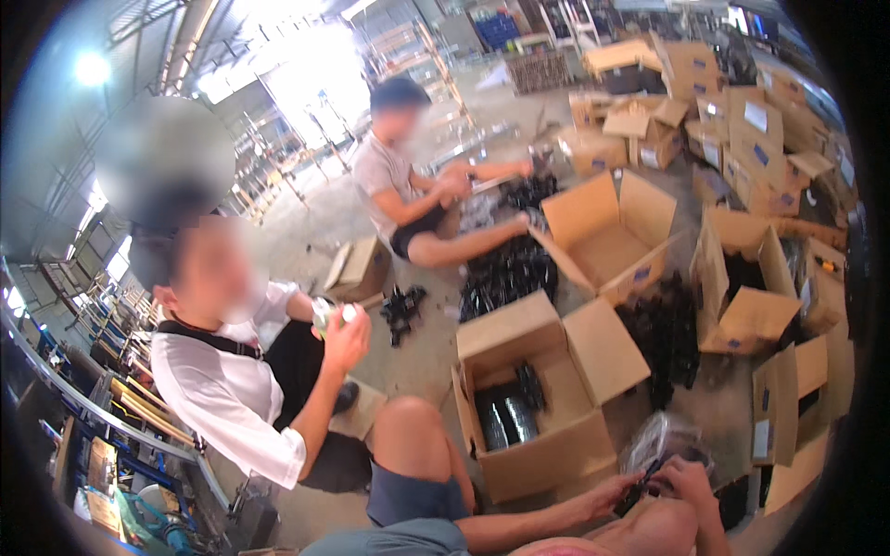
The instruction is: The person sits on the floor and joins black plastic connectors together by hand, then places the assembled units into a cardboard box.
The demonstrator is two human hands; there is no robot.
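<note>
Both my hands are low at the right, close together above my bent leg. My left hand [609,495] grips a slim black part [638,489], which slants up between the hands. My right hand [688,480] is closed at the far end of the same part, its fingers curled; how much of the part it holds is hard to make out. Just beyond them lies a crumpled clear plastic bag [656,439]. An open cardboard box [547,468] stands ahead of my hands, with several black wrapped pieces [505,414] inside.
A person in a white shirt [222,389] squats at the left, holding a small white-and-green item [334,317]. Another person [399,185] sits on the floor beside black parts [510,278]. More open boxes [603,246] and stacked cartons [756,139] crowd the right.
</note>
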